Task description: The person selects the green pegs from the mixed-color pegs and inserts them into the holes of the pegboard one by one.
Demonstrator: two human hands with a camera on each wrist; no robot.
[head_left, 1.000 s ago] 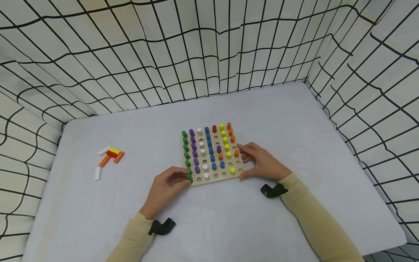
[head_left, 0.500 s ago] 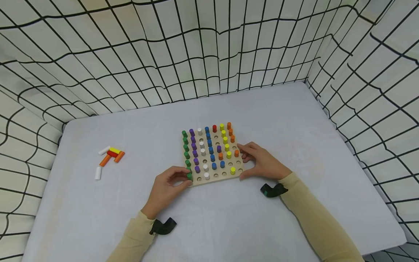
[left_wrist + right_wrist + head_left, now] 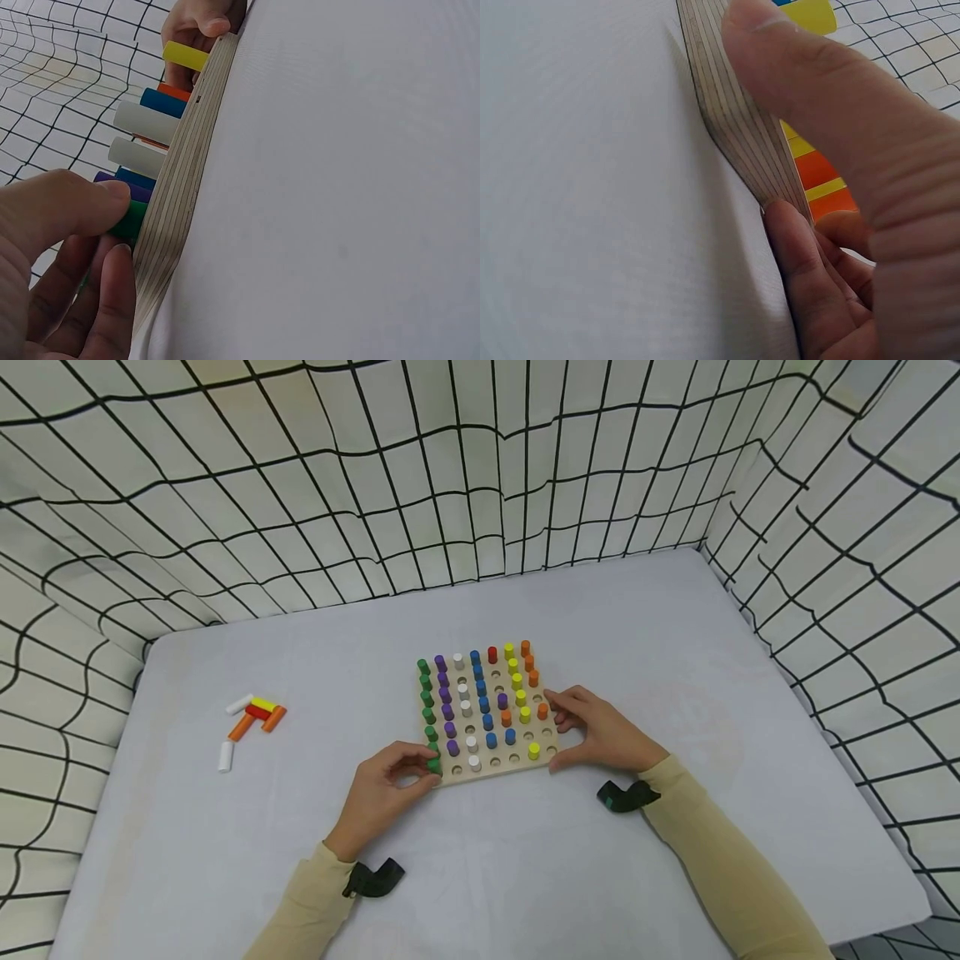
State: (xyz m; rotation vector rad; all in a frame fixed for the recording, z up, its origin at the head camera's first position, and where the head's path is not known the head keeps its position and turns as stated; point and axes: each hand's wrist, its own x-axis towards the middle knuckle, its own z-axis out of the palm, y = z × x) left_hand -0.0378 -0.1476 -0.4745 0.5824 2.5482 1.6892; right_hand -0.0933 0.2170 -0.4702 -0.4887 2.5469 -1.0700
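Observation:
A light wooden pegboard (image 3: 483, 774) lies on the white-covered table, with rows of upright coloured pegs and several bare holes. At its near left corner my left hand (image 3: 386, 789) pinches a green peg (image 3: 129, 219) between thumb and fingers. That peg stands at the board's top face in the left wrist view, its lower end against the wood. My right hand (image 3: 603, 731) grips the board's right side, the thumb at the near right corner and the fingers along the edge. A yellow peg (image 3: 533, 751) stands close to that thumb.
Left of the board, loose pegs lie in a small group: a red peg (image 3: 257, 713), a yellow peg (image 3: 262, 703), orange ones and white ones. Black netting (image 3: 480, 485) over white walls rises behind and beside the table (image 3: 675, 877).
My left hand has shifted very slightly to the right with the green peg, closer over the board's near left corner. The right hand has stayed in place on the board.

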